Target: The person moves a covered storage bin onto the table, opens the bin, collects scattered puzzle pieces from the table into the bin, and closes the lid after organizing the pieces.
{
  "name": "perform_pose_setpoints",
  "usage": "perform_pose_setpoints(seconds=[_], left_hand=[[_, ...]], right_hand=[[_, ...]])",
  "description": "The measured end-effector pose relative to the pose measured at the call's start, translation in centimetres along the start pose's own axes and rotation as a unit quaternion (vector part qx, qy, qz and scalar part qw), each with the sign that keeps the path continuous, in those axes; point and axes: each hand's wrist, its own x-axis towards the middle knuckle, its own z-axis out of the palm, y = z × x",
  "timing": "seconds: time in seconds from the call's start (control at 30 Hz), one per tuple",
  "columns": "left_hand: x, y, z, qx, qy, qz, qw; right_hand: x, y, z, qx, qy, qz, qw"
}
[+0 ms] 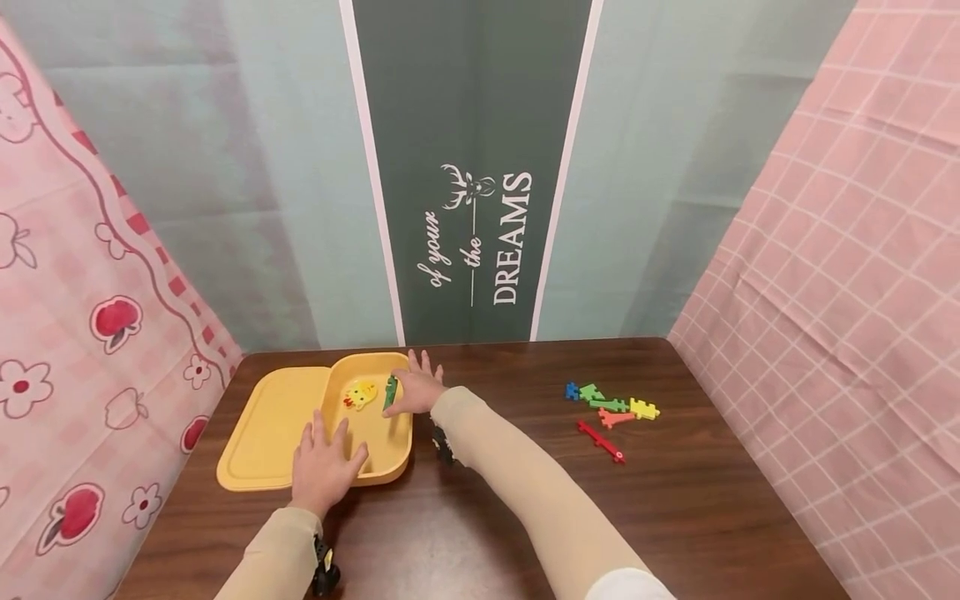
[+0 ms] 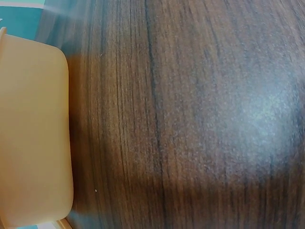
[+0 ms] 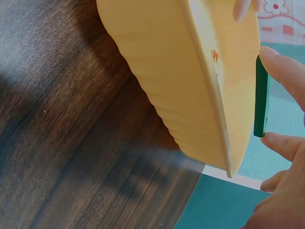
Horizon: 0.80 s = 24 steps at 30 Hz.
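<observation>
Over the right side of a yellow box (image 1: 387,467), my right hand (image 1: 420,390) pinches a dark green puzzle piece (image 1: 390,392) by its two ends, between thumb and finger. The right wrist view shows this green piece (image 3: 261,98) edge-on, above the box's rim. Inside the box lies a yellow piece (image 1: 361,395) with red and orange bits. My left hand (image 1: 324,467) is at the near left edge of the box, fingers spread and holding nothing. In the left wrist view only the box's outer wall (image 2: 33,133) shows, not the hand.
A flat yellow lid (image 1: 270,425) lies left of the box. On the right of the brown table (image 1: 495,517) lie several pieces: a blue one (image 1: 572,391), green ones (image 1: 609,406), an orange one (image 1: 615,417), a yellow one (image 1: 643,409) and a long red one (image 1: 601,442). Curtains stand around.
</observation>
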Motion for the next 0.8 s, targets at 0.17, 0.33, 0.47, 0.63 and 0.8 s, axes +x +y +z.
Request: perform_pose_setpoints(seconds=[0.17, 0.33, 0.47, 0.63, 0.8], left_hand=[[0.1, 0.1, -0.2, -0.003, 0.002, 0.0, 1.0], [0.0, 0.0, -0.1, 0.001, 0.003, 0.003, 1.0], [0.0, -0.2, 0.1, -0.005, 0.009, 0.004, 0.9999], [0.1, -0.3, 0.1, -0.005, 0.011, 0.001, 0.9999], [0.3, -0.4, 0.2, -0.001, 0.004, 0.001, 1.0]], right_hand=[[0.3, -0.3, 0.1, 0.007, 0.001, -0.001, 1.0], [0.8, -0.3, 0.6, 0.007, 0.0, 0.003, 1.0], [1.1, -0.3, 0.9, 0.005, -0.003, 0.013, 0.9999], [1.4, -0.5, 0.7, 0.015, -0.007, 0.005, 0.9998], [1.8, -0.5, 1.0, 0.016, -0.002, 0.014, 0.9998]])
